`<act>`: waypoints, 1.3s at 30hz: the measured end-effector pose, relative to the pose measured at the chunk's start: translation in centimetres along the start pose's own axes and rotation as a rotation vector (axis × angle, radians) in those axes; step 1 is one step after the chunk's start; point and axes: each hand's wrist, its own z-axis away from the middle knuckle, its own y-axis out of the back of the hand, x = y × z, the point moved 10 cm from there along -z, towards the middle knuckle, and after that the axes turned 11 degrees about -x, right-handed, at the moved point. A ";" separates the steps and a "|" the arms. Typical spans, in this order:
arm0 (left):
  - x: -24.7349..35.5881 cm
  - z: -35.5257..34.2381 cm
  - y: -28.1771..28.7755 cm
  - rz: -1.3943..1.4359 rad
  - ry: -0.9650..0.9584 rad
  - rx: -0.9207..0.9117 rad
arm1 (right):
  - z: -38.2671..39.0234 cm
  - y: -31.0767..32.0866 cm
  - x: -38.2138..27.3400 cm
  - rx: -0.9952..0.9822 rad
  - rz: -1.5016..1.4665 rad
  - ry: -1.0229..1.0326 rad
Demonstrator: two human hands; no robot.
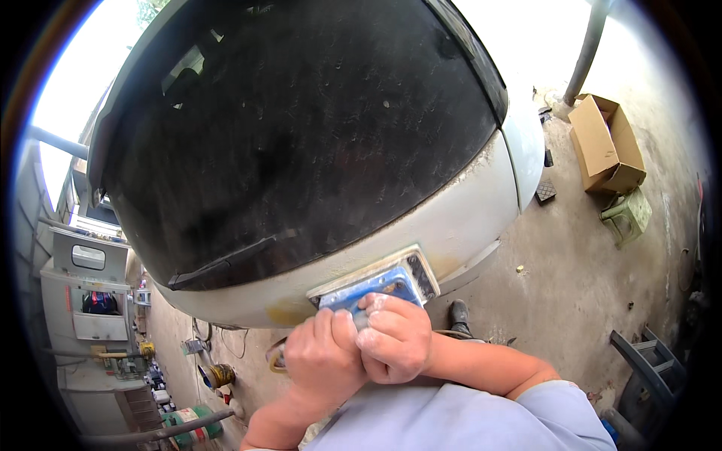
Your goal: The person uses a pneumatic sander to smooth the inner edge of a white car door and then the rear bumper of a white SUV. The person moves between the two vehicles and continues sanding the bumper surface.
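Two hands (325,352) (395,338), gripped blue tool (383,284) ahead

You are facing a rear window (301,150) of smooth, glossy glass under dusty smears and a body panel (474,203) looking matt and chalky. Your blue tool (380,287) is showing a scuffed, powdery finish; the box (593,146) is showing matt cardboard, the floor (519,316) rough concrete.

Left grip (323,352) against right grip (395,340), curled.
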 end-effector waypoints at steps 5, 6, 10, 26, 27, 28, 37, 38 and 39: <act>0.2 -1.5 0.7 0.061 0.055 0.007 | -1.4 1.1 0.8 -0.031 -0.023 0.028; 0.0 -2.4 1.3 0.060 0.056 0.034 | -2.2 1.4 1.2 -0.008 -0.024 0.023; 1.1 -1.2 0.2 -0.020 0.075 0.062 | -1.2 1.9 0.6 -0.019 -0.006 0.061; 3.4 -2.4 -0.4 0.028 0.118 0.035 | -0.7 4.9 1.3 -0.032 -0.039 0.041; 3.0 -3.2 0.5 0.046 0.122 0.032 | -2.0 5.0 1.6 -0.026 -0.048 0.027; 2.9 -4.4 1.5 0.066 0.119 0.025 | -2.9 5.4 2.0 0.002 -0.028 0.014; 4.2 -1.7 -0.3 0.023 0.191 0.050 | -0.6 5.0 1.4 -0.072 -0.102 0.080; 4.4 -3.0 0.1 0.025 0.174 0.059 | -1.1 5.6 2.1 -0.108 -0.068 0.042; 4.8 -4.4 0.5 0.029 0.158 0.082 | -1.6 6.7 2.6 -0.083 -0.014 0.036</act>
